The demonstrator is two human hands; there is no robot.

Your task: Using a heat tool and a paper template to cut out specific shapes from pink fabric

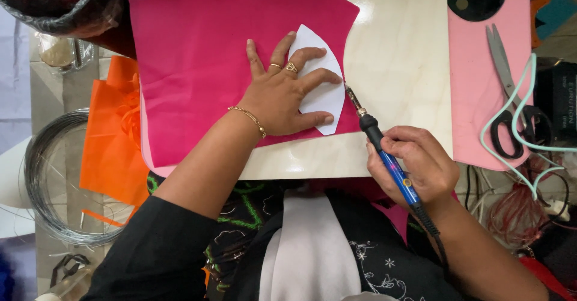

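— Grip first: what does each hand hold?
— Right hand point(415, 166) is closed around a blue-handled hot tool point(384, 151), held like a pen, its metal tip touching the right edge of the white template point(321, 76). Left hand point(282, 91) holds nothing; it lies flat, fingers spread wide, pressing that template down.
— And the template sits where?
— On the magenta fabric point(210, 54), at its right edge, a rounded fan-shaped piece of paper. The fabric lies on a pale wooden board point(402, 54) on the worktop.
— What lies around the template?
— Well to its right, a pink sheet point(475, 91) with scissors point(508, 97) and a mint cord point(517, 127) on it. Far to its left, orange fabric point(111, 133) and a coil of wire point(48, 181). The tool's black cord runs back past the right wrist.
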